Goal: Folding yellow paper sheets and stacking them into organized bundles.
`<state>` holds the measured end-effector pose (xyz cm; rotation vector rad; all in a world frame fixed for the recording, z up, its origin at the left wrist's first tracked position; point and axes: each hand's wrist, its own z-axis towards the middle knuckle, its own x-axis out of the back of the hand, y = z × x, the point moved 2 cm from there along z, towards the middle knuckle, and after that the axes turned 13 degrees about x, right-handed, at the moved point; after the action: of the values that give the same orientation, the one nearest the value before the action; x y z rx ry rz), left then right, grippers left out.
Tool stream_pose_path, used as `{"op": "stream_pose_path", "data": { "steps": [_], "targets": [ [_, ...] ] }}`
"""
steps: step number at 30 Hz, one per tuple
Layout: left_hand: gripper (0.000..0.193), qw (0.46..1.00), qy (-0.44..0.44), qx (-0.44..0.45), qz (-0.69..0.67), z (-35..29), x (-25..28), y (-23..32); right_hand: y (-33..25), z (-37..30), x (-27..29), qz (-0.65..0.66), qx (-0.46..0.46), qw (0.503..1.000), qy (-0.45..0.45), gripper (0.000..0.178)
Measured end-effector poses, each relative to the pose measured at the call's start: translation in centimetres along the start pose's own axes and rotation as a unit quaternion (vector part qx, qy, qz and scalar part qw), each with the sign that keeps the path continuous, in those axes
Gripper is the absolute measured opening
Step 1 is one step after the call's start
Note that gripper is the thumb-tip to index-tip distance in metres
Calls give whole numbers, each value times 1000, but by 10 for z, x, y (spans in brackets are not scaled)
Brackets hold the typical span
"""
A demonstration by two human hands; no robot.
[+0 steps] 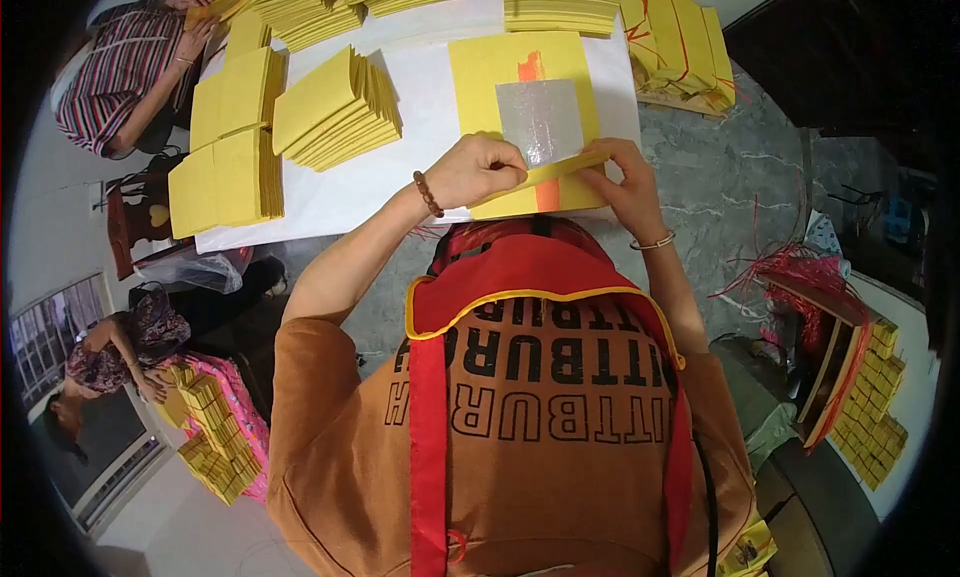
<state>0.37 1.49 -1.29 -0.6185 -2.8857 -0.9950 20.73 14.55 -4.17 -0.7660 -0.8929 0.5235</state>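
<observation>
In front of me on the white table lies a yellow paper sheet (475,82) with an orange-red smear on it. A shiny silver foil rectangle (540,117) covers the sheet's middle. The sheet's near edge is turned up into a narrow folded strip (555,171). My left hand (475,172), wearing a beaded bracelet, pinches the strip's left end, its fingers curled in. At the other end my right hand (622,182) grips the strip between thumb and fingers. The fingertips of both hands are partly hidden by the paper.
Stacks of folded yellow paper (335,112) stand on the table's left side, with more (560,7) along the far edge. Tied yellow bundles (680,47) sit beyond its right edge. A person in a striped top (125,77) handles yellow paper at far left; another (125,342) works lower left.
</observation>
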Motion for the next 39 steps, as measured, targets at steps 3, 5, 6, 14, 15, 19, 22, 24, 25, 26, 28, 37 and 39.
{"op": "stream_pose_path", "data": {
  "steps": [3, 5, 6, 14, 15, 19, 22, 24, 25, 26, 28, 37, 39],
  "targets": [
    [59, 995, 33, -47, 87, -23, -3, 7, 13, 0, -7, 48, -47, 996, 60, 24],
    [51, 903, 215, -326, 175, -42, -3, 2, 17, -4, -8, 166, -147, 971, 92, 24],
    [45, 869, 297, -330, 219, -41, -2, -4, 18, -4, -8, 166, -144, 972, 88, 24],
    [45, 727, 518, -289, 347, -37, -12, -22, -15, 17, 6, -129, 82, 987, 43, 29],
    [45, 727, 520, -288, 345, -42, -16, -22, -17, 16, 7, -128, 84, 987, 41, 29],
    [39, 742, 481, -331, 331, -56, -37, -25, -26, 5, 11, -203, 179, 958, -91, 30],
    [26, 817, 440, -334, 162, -54, -41, -28, -24, -1, 9, -107, 146, 971, -153, 28],
    [23, 869, 416, -253, 92, -53, -37, -24, -27, 3, 9, -38, 48, 992, -109, 23],
    [19, 907, 385, -168, 22, -51, -35, -23, -30, 6, 9, -38, 48, 992, -110, 23],
    [19, 897, 405, -179, -15, -46, -32, -23, -27, 9, 8, 38, -76, 990, -111, 26],
    [20, 906, 380, -151, -104, -33, -29, -26, -26, 11, 3, 113, -197, 968, -110, 29],
    [20, 884, 345, -122, -291, 8, -18, -47, -22, 21, -8, 147, -196, 968, 58, 49],
    [21, 892, 307, -102, -317, 7, -15, -44, -18, 19, -11, 109, -169, 978, 60, 48]
  ]
}}
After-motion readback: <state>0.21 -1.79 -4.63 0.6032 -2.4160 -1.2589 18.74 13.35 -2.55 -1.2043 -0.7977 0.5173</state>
